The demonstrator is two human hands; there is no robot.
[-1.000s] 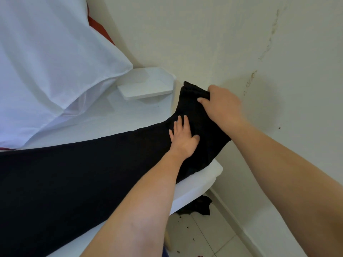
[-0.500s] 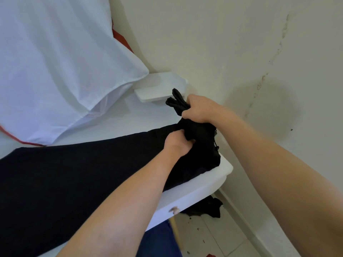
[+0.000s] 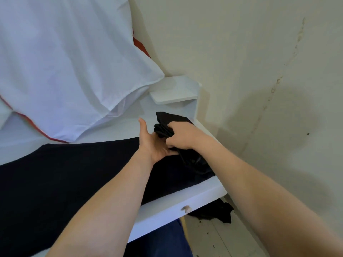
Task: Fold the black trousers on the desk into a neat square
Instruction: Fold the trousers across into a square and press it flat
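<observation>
The black trousers (image 3: 74,173) lie stretched across the white desk (image 3: 204,193), running from the lower left to the right end. At that end the cloth is bunched into a thick wad. My right hand (image 3: 182,135) is closed around this bunched end and holds it a little above the desk. My left hand (image 3: 152,145) is beside it, palm turned up, thumb raised, fingers partly hidden under the wad and my right hand.
A white sheet with a red edge (image 3: 65,62) hangs over the desk's back left. A small white shelf (image 3: 174,93) stands in the corner against the cream wall. A drawer knob (image 3: 186,208) shows on the desk front; a dark cloth (image 3: 215,213) lies on the tiled floor below.
My right hand gathered the trouser end from flat on the desk into a bunch. My left hand went from pressing flat, to a fist, to an open palm under the bunch.
</observation>
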